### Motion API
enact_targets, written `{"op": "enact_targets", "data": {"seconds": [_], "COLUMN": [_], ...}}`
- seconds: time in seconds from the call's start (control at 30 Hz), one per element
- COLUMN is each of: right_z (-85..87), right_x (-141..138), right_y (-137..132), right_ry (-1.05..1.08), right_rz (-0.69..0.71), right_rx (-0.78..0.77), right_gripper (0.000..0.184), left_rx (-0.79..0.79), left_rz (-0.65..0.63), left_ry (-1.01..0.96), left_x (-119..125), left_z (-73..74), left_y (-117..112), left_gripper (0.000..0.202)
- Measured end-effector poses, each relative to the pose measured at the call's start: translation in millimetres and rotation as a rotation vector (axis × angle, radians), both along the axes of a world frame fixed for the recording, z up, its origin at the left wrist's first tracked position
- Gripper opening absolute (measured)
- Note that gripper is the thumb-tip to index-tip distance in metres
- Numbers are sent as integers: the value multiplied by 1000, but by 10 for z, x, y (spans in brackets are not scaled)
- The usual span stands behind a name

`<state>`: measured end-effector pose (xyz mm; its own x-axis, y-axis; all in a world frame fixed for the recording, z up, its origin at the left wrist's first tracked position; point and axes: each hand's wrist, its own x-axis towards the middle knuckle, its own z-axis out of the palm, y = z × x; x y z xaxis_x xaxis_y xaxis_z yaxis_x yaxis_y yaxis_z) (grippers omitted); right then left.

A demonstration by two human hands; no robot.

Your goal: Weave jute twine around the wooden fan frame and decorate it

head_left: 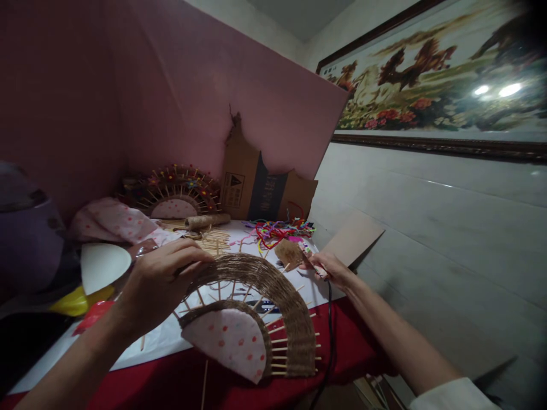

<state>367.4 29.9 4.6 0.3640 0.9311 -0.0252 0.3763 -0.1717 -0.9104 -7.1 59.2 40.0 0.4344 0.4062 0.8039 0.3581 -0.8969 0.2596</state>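
Observation:
My left hand [164,276] grips the left rim of a half-round woven jute fan [273,296] with wooden sticks and a pink dotted fabric centre [228,341]. The fan lies on the white sheet over the red-covered table [179,381]. My right hand [325,267] is closed on a tool with a black cord [330,330] hanging from it, probably a glue gun, its tip near a small brown cardboard piece [288,253] beside the fan's right edge.
A second decorated fan [177,191] leans at the back beside a cardboard box [256,188]. Coloured pipe cleaners [277,230], a twine roll [207,221], loose sticks [213,239], pink dotted cloth [115,222], a white paper half-disc [102,265] and a flat cardboard sheet [354,239] surround the work.

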Motion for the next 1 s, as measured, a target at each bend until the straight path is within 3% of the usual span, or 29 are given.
{"op": "enact_targets", "data": {"seconds": [0.13, 0.33, 0.43, 0.53, 0.63, 0.77, 1.0], "right_z": [51, 154, 264, 441, 648, 882, 1088], "right_x": [-47, -136, -235, -407, -605, -836, -1242], "right_y": [-49, -69, -116, -219, -342, -467, -572], "right_ry": [245, 444, 526, 585, 424, 28, -313], "right_rz": [25, 13, 16, 112, 225, 364, 646], "right_rx": [115, 268, 327, 377, 394, 303, 48], "right_gripper": [18, 22, 23, 23, 20, 33, 47], "left_rx": [-13, -35, -34, -34, -64, -88, -87], "left_rz": [4, 29, 22, 17, 22, 23, 13], "left_ry": [3, 8, -8, -13, 3, 20, -5], "left_x": [-1, -1, 3, 5, 3, 11, 34], "left_z": [-13, -25, -33, -26, 4, 52, 71], "left_y": [20, 55, 62, 43, -7, -76, -117], "left_gripper": [8, 9, 9, 8, 9, 8, 10]}}
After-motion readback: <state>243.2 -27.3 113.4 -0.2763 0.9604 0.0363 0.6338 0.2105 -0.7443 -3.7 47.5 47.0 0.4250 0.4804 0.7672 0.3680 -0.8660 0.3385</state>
